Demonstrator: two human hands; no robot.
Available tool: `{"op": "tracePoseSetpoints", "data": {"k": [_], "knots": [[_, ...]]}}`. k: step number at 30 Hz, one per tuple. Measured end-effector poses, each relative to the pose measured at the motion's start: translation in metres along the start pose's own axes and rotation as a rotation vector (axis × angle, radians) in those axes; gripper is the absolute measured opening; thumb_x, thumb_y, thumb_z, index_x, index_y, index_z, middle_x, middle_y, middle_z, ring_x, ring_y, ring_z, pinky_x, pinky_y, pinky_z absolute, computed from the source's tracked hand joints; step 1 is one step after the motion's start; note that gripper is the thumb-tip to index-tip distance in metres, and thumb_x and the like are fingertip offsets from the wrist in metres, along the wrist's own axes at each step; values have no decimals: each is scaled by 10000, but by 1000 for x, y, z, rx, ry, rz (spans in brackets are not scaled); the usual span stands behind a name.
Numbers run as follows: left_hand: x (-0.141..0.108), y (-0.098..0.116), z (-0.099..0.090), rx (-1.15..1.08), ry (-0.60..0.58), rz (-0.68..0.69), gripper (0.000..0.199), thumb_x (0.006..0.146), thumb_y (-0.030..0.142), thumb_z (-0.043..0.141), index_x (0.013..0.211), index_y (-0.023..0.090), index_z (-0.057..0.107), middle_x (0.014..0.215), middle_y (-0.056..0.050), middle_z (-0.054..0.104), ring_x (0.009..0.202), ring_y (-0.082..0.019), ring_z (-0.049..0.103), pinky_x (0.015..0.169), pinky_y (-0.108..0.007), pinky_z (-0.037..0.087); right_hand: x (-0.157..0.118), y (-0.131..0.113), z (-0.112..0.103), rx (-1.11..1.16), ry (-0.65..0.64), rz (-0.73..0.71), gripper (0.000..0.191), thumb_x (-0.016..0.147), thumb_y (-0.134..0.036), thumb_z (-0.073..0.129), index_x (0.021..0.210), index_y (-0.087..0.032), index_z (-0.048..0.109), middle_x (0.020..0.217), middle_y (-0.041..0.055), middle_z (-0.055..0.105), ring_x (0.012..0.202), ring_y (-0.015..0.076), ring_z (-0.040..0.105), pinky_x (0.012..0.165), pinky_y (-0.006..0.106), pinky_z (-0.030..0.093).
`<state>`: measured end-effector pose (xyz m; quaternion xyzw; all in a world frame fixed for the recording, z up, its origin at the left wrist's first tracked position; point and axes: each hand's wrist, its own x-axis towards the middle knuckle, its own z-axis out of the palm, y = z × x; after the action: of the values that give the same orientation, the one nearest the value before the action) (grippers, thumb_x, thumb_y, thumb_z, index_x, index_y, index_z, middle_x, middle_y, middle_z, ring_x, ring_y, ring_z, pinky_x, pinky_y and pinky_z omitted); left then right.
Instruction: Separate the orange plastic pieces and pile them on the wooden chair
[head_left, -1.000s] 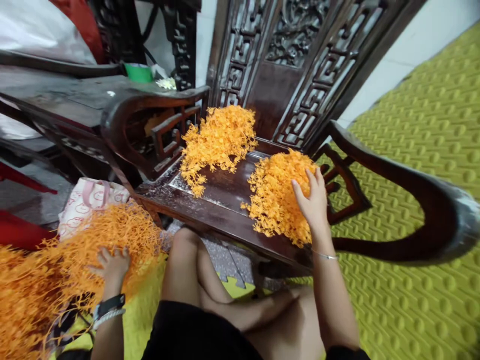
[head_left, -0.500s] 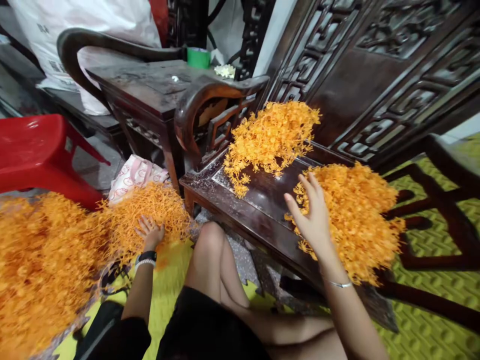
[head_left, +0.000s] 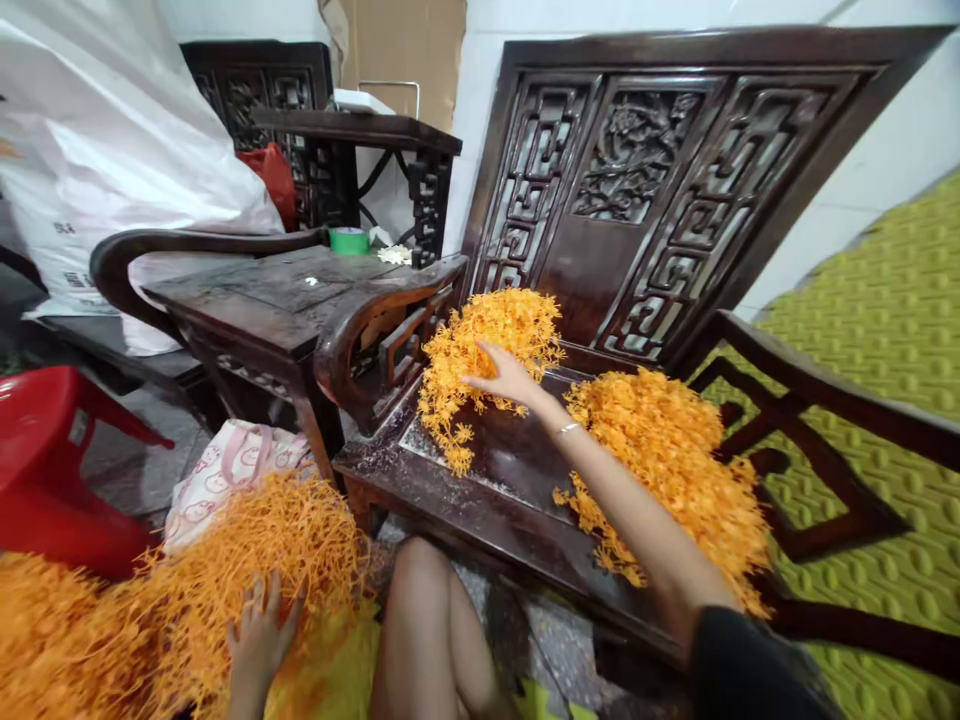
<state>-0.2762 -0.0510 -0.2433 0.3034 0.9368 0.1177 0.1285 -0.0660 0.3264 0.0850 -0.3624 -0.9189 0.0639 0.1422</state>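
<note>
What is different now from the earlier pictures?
The right hand has left the right-hand orange heap and moved left across the chair seat to the other orange heap, fingers open; I can't tell whether it touches. The left hand is still at the stringy orange pile, and both heaps remain on the seat.

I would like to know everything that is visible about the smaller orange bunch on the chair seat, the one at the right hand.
The smaller orange bunch is a loose, fluffy heap of many small curly pieces, perhaps plastic. It lies on the dark, glossy seat, by the carved backrest and one curved armrest. A thin tail trails toward the front edge. The right hand, fingers spread, is over its lower part; whether it touches is unclear.
</note>
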Motion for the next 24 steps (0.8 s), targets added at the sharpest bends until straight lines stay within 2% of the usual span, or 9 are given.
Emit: {"op": "tracePoseSetpoints", "data": {"k": [2,5,8,12,15,18,19,21,24], "knots": [[-6,-9,-12,8,-38,19,529,941,416,307,1393,197,472,1548,-135,284,1414,-322,284,1100,-543,291,4,-17,40,18,-80,45,890,768,-632,596,1471,-151,334,1544,162,261,1429,356,201,1121,523,254],[-19,-13,-39,52,-137,25,427,934,435,345,1259,344,607,1544,-16,313,1417,-339,261,1087,-580,289,-6,-36,90,16,-99,118,929,820,-660,493,1519,-141,168,1582,167,88,1446,394,-51,1111,630,110],[-30,5,-82,117,-251,63,359,941,423,355,1170,477,625,1520,95,323,1440,-344,168,1073,-690,176,-15,-40,104,16,-106,123,882,853,-629,473,1527,-177,127,1593,123,42,1446,339,-135,1141,563,63],[-39,49,-142,78,-25,227,346,923,411,415,1191,435,632,1511,60,352,1449,-335,149,1123,-630,121,-20,-42,93,30,-122,123,754,857,-553,541,1500,-305,236,1600,40,79,1452,321,-122,1144,546,43],[-46,69,-173,-91,185,150,302,882,448,468,1088,454,689,1356,24,567,1382,-356,339,1108,-653,112,-26,-54,88,45,-106,196,686,884,-506,522,1487,-277,289,1597,59,107,1452,362,-58,1127,591,11],[-50,77,-199,-229,350,44,356,905,488,387,1084,433,689,1215,9,673,1268,-316,505,1095,-624,197,-34,-72,85,81,-121,280,758,872,-528,519,1494,-169,274,1572,143,186,1441,393,81,1118,592,123],[-50,83,-210,-260,412,77,398,916,498,354,1106,390,686,1220,-12,672,1263,-308,511,1097,-606,214,-36,-78,84,96,-126,300,775,871,-539,512,1495,-152,264,1560,164,215,1431,392,142,1108,586,174],[-43,106,-236,-331,529,296,452,939,493,318,1137,302,677,1228,-50,668,1266,-295,510,1113,-571,217,-40,-90,82,116,-115,327,770,883,-552,477,1501,-158,241,1549,177,241,1410,373,233,1089,572,236],[-18,182,-272,-310,513,775,448,978,446,297,1207,259,634,1231,-38,668,1207,-222,557,1081,-432,346,-43,-106,84,111,-65,341,778,865,-569,505,1502,-217,229,1564,150,211,1413,385,212,1082,604,225]]}}
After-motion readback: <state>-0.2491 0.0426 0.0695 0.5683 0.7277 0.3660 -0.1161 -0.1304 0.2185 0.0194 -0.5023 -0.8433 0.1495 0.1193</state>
